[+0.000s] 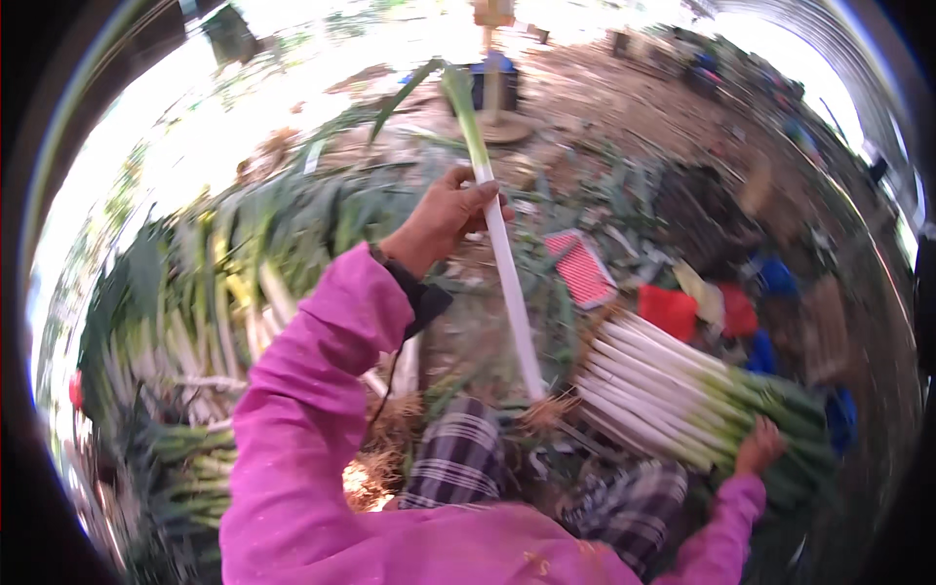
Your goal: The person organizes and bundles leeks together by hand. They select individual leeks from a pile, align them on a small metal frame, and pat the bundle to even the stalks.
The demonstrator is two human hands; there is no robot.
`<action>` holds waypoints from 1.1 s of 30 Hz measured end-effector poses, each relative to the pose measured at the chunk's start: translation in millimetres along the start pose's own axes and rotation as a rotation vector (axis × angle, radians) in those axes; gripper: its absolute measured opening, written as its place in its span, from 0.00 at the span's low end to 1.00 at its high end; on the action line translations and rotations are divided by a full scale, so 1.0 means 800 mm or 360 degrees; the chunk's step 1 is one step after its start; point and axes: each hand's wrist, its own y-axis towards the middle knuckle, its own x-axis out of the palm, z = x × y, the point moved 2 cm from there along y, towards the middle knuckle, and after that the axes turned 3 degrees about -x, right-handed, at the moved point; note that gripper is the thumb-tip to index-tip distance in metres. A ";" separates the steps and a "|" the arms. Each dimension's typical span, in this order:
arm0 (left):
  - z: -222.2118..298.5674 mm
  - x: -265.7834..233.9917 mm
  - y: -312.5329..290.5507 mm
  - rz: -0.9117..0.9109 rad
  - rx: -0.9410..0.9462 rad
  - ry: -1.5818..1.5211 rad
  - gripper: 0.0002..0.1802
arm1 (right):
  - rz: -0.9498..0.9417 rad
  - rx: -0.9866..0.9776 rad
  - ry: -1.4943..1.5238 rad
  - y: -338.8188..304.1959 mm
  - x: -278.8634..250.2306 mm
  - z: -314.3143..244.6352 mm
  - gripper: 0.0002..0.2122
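Observation:
My left hand [455,213] is raised in front of me, closed around the upper part of a single leek [510,283]. Its white shank slants down to a tuft of roots near my knees, and its green top leans away above the hand. To my right lies a stack of leeks [655,382], white ends and roots toward the middle, green leaves toward the right. Low at the right, my right hand [760,448] rests at the green part of that stack, its fingers curled onto the leaves; blur softens the detail.
Many untrimmed leeks [185,322] are heaped along the left. A red-and-white patterned tray [581,269] lies ahead, beside red cloth-like pieces [669,312]. Leaf scraps litter the ground. A wooden post on a round base [502,127] stands farther off. My plaid-covered knees [456,453] are close below.

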 end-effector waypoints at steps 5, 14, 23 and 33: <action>-0.042 0.232 0.012 -0.0874 -0.0097 0.0187 0.20 | -0.0111 0.0156 0.0142 0.023 -0.040 -0.045 0.12; -0.354 0.454 0.010 -0.1778 0.0145 0.1541 0.15 | -0.0079 0.0251 0.0285 0.001 -0.057 -0.048 0.08; -0.413 0.472 -0.055 -0.0810 0.1104 0.1858 0.17 | -0.0034 0.0171 0.0380 0.013 -0.064 -0.046 0.09; -0.416 0.438 -0.023 -0.0890 0.0925 0.1850 0.12 | -0.0175 -0.0040 0.0540 0.031 -0.073 -0.041 0.11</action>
